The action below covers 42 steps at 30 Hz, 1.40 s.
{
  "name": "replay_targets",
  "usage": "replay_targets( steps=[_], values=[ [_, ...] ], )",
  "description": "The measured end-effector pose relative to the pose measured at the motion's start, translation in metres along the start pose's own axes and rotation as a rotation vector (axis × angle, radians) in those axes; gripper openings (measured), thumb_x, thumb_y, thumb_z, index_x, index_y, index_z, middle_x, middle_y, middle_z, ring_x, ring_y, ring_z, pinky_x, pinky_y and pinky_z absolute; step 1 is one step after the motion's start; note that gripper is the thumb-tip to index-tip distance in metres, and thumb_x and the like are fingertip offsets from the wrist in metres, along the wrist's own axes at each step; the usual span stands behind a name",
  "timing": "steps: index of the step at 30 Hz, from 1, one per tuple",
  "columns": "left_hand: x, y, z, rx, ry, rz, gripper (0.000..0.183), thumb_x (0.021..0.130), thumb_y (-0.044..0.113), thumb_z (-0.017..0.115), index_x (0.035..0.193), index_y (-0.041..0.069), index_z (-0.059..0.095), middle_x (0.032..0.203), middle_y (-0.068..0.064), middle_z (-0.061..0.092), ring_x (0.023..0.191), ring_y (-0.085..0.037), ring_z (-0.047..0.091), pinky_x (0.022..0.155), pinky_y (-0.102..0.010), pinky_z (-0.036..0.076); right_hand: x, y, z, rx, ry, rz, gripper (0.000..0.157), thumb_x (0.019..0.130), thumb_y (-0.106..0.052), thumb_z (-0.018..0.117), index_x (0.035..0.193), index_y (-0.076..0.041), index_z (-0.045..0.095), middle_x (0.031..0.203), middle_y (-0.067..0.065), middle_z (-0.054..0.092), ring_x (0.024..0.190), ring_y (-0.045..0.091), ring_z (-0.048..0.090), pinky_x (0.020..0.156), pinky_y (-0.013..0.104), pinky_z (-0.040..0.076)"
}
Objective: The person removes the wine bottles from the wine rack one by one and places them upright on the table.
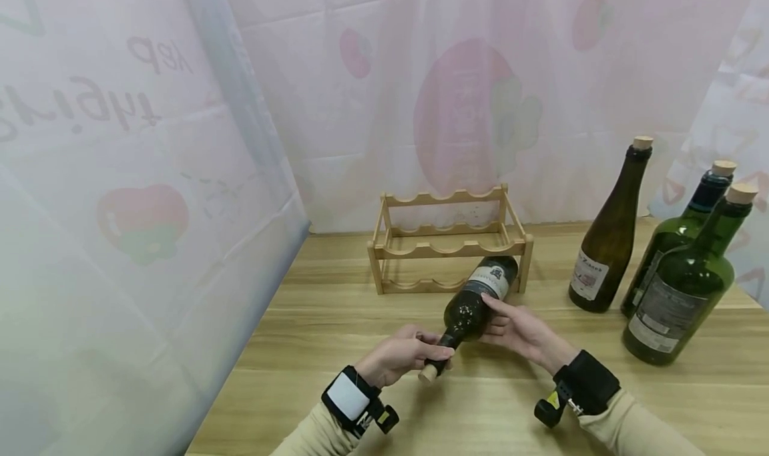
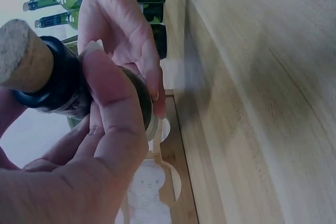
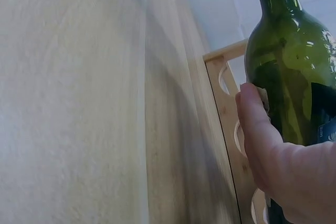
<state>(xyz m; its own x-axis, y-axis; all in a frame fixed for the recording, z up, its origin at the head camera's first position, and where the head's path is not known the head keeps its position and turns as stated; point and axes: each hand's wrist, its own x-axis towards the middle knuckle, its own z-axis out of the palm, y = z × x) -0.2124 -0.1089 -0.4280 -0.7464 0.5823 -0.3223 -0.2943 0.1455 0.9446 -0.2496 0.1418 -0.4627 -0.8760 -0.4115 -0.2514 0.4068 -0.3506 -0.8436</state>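
A dark green wine bottle (image 1: 467, 312) lies slanted between both hands, its cork (image 1: 428, 374) toward me and its base at the right front of a wooden wine rack (image 1: 425, 250). My left hand (image 1: 404, 356) grips the neck just behind the cork, thumb across the top. My right hand (image 1: 519, 334) holds the body near the shoulder, the thumb on the near upper side and the fingers underneath. In the right wrist view the glass (image 3: 283, 40) shows green and see-through. The base overlaps the rack's lower front opening, under the upper rail.
To the right stand three corked bottles: a brown-green one (image 1: 613, 242), a green one (image 1: 673, 232) behind, and a wide green one (image 1: 679, 296) in front. The rack stands on the wooden table (image 1: 312, 309) near a printed curtain (image 1: 384, 129).
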Motion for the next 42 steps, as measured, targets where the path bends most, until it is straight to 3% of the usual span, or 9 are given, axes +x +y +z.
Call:
replay_targets(
  steps=[4, 10, 16, 25, 29, 32, 42],
  values=[
    [-0.007, 0.002, -0.001, 0.019, -0.010, 0.005, 0.037, 0.090, 0.010, 0.066, 0.115, -0.016, 0.059, 0.089, -0.011, 0.070, 0.074, -0.011, 0.066, 0.058, -0.017, 0.052, -0.003, 0.001, 0.004, -0.022, -0.025, -0.004, 0.081, 0.101, -0.032, 0.049, 0.147, 0.013, 0.000, 0.150, 0.042, 0.014, 0.140, 0.047, 0.029, 0.113, 0.051, 0.035],
    [-0.015, 0.006, 0.001, 0.010, -0.039, 0.015, 0.033, 0.089, 0.011, 0.066, 0.110, -0.014, 0.061, 0.083, -0.008, 0.069, 0.064, -0.009, 0.062, 0.054, -0.018, 0.052, -0.009, 0.000, 0.010, -0.027, -0.033, -0.001, 0.080, 0.101, -0.034, 0.048, 0.147, 0.011, -0.001, 0.151, 0.040, 0.015, 0.128, 0.036, 0.050, 0.110, 0.049, 0.040],
    [-0.024, 0.014, 0.006, 0.022, -0.048, 0.021, 0.026, 0.090, 0.014, 0.066, 0.103, -0.008, 0.064, 0.082, -0.007, 0.069, 0.063, -0.007, 0.060, 0.055, -0.018, 0.051, -0.016, -0.001, 0.013, -0.026, -0.036, 0.000, 0.079, 0.102, -0.035, 0.047, 0.148, 0.008, -0.001, 0.151, 0.040, 0.016, 0.116, 0.027, 0.058, 0.107, 0.045, 0.044],
    [-0.030, 0.021, 0.013, 0.074, -0.042, 0.036, 0.026, 0.090, 0.018, 0.067, 0.099, -0.006, 0.067, 0.081, -0.005, 0.070, 0.066, -0.007, 0.061, 0.056, -0.018, 0.050, -0.026, -0.003, 0.015, -0.043, -0.042, -0.012, 0.078, 0.102, -0.035, 0.045, 0.147, 0.011, 0.001, 0.145, 0.039, 0.031, 0.113, 0.024, 0.061, 0.104, 0.043, 0.047],
    [-0.031, 0.023, 0.016, 0.092, -0.037, 0.042, 0.026, 0.090, 0.020, 0.068, 0.098, -0.005, 0.067, 0.081, -0.004, 0.071, 0.067, -0.007, 0.061, 0.058, -0.019, 0.049, -0.029, -0.004, 0.014, -0.050, -0.048, -0.016, 0.075, 0.102, -0.035, 0.045, 0.146, 0.012, 0.005, 0.129, 0.026, 0.054, 0.108, 0.023, 0.064, 0.100, 0.040, 0.050],
    [-0.032, 0.024, 0.019, 0.092, -0.037, 0.041, 0.026, 0.089, 0.020, 0.068, 0.098, -0.004, 0.067, 0.081, -0.004, 0.071, 0.067, -0.007, 0.062, 0.059, -0.019, 0.049, -0.031, -0.005, 0.012, -0.056, -0.061, -0.017, 0.076, 0.103, -0.035, 0.044, 0.145, 0.013, 0.004, 0.118, 0.018, 0.062, 0.106, 0.023, 0.065, 0.099, 0.040, 0.051],
    [-0.030, 0.025, 0.026, 0.106, -0.039, 0.034, 0.026, 0.090, 0.020, 0.068, 0.100, -0.004, 0.068, 0.081, -0.004, 0.071, 0.072, -0.008, 0.062, 0.058, -0.019, 0.047, -0.037, -0.006, 0.007, -0.061, -0.060, -0.019, 0.078, 0.103, -0.036, 0.044, 0.147, 0.012, 0.000, 0.127, 0.021, 0.055, 0.110, 0.024, 0.063, 0.103, 0.044, 0.048]
  ],
)
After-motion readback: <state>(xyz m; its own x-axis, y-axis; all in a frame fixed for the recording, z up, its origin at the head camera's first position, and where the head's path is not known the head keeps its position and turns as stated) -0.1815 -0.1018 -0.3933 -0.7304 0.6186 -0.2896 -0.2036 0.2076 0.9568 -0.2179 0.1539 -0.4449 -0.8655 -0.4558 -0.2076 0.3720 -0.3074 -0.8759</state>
